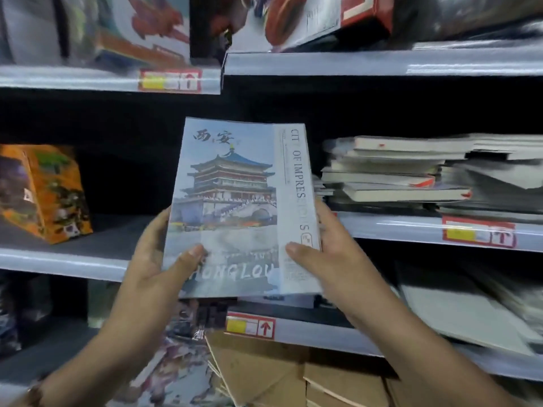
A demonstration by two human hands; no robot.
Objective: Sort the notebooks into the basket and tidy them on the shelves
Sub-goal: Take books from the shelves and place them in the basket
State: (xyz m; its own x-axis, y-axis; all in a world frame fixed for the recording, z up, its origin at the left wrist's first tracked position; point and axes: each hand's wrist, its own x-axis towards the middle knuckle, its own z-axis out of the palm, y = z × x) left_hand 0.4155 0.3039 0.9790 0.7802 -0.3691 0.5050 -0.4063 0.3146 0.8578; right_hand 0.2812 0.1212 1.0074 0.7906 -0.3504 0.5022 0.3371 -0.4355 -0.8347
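Glossy notebook (235,207) upright at frame centre, pinched at 7 and 5 o'clock corners: left hand (158,254) and right hand (329,245) thumbs on cover, fingers hidden behind. Notebook stack (411,174) at 3 o'clock, blurred. Orange box (44,192) at 9 o'clock, print unreadable.

Notebook (235,207) cover: "西安", "CITY OF IMPRESSIONS" partly legible, "ONGLOU". Shelf price tags (250,327): red up-arrows.

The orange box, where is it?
The orange box sits at the far left on the middle shelf, left of the notebook held in both hands.
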